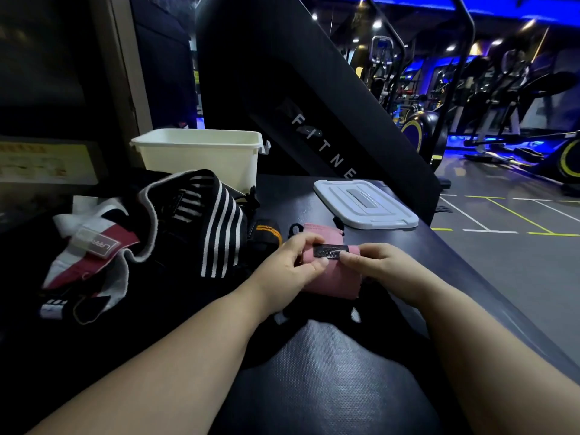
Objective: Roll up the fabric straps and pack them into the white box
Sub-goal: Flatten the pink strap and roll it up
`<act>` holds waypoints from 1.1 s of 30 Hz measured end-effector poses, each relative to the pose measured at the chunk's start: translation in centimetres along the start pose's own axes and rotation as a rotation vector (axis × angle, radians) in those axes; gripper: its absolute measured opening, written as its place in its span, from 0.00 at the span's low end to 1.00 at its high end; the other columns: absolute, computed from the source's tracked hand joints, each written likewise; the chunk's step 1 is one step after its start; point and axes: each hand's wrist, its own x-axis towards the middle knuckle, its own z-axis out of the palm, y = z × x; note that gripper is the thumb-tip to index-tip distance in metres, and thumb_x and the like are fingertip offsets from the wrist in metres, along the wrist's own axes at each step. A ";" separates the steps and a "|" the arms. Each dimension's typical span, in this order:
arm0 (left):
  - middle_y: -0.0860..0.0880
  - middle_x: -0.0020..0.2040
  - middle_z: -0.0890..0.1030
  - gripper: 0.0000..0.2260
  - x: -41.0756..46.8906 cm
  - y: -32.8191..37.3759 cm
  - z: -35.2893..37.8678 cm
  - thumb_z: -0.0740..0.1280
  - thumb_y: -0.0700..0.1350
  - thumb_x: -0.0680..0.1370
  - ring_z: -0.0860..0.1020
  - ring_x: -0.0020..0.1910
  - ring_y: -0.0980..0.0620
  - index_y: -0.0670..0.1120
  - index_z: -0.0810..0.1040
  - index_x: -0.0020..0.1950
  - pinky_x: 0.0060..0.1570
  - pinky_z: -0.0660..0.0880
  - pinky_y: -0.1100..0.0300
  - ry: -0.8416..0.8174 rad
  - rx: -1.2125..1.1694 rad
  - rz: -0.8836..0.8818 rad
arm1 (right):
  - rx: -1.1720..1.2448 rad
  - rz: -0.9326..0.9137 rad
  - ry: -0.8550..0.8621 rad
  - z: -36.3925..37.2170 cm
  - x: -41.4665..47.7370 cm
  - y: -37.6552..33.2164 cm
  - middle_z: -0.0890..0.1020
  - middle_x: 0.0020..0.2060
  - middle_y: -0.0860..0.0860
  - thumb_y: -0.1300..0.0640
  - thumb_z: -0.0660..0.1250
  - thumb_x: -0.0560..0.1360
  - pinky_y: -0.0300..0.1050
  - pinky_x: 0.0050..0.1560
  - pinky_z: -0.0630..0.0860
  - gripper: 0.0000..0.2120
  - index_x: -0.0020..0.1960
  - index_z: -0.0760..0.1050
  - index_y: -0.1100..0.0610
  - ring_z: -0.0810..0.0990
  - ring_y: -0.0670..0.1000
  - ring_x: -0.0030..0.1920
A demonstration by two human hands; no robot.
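A pink fabric strap with a black label lies on the dark padded surface in front of me. My left hand pinches its left end and my right hand pinches its right end, thumbs beside the label. To the left lies a heap of other straps: a black one with white stripes, a red and white one, and a black and orange one. The white box stands open behind the heap.
The box's white lid lies flat on the padded bench at the right. A large black fitness machine panel rises behind. The bench's right edge drops to the gym floor.
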 end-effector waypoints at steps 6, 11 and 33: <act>0.46 0.58 0.78 0.10 0.9 0.1 0.0 0.65 0.54 0.78 0.76 0.58 0.49 0.55 0.75 0.59 0.63 0.71 0.56 0.029 0.012 -0.082 | -0.080 -0.100 0.177 0.4 0.3 0.1 0.79 0.48 0.44 0.45 0.73 0.71 0.39 0.48 0.75 0.15 0.56 0.76 0.41 0.80 0.42 0.41; 0.50 0.50 0.73 0.12 1.3 0.2 0.3 0.59 0.52 0.82 0.72 0.51 0.52 0.50 0.72 0.62 0.52 0.66 0.63 0.058 0.073 -0.098 | -0.210 -0.119 0.031 -0.2 -0.3 0.3 0.77 0.55 0.34 0.46 0.83 0.56 0.41 0.50 0.78 0.30 0.55 0.75 0.36 0.79 0.40 0.50; 0.48 0.58 0.77 0.11 0.8 0.0 -0.4 0.61 0.55 0.80 0.76 0.55 0.53 0.52 0.71 0.59 0.55 0.71 0.62 -0.022 0.107 -0.083 | -0.132 -0.106 0.001 -0.5 -0.6 0.0 0.81 0.49 0.47 0.42 0.80 0.58 0.45 0.53 0.79 0.30 0.56 0.72 0.36 0.82 0.46 0.46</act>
